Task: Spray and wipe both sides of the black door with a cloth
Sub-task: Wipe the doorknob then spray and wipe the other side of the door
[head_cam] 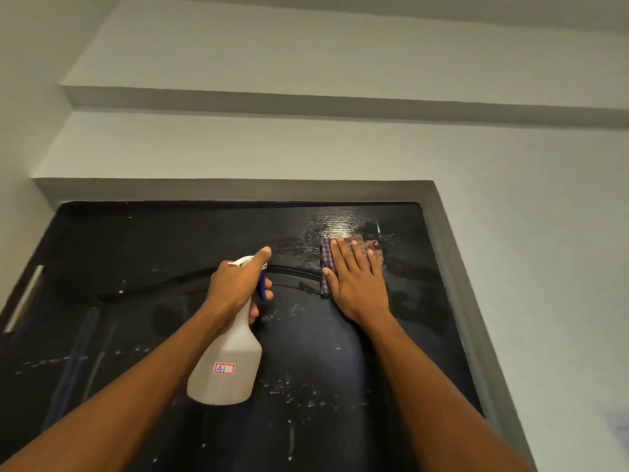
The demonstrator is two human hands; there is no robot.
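One head-worn view, tilted upward and close to the black door (170,267) filling the lower frame; wall (306,148) across the upper half.

One black door (136,253), set in one grey frame (452,267). One checked cloth (327,267). One white spray bottle (228,369), with one blue trigger (262,284) and one red-edged label (224,368). Two hands: a left hand (235,287) and a right hand (357,277). Two bare forearms. One pale hinge (27,298) shows at the door's left edge. One ledge (306,103) runs across the wall above. Spray droplets on the door are too many and too small to count.
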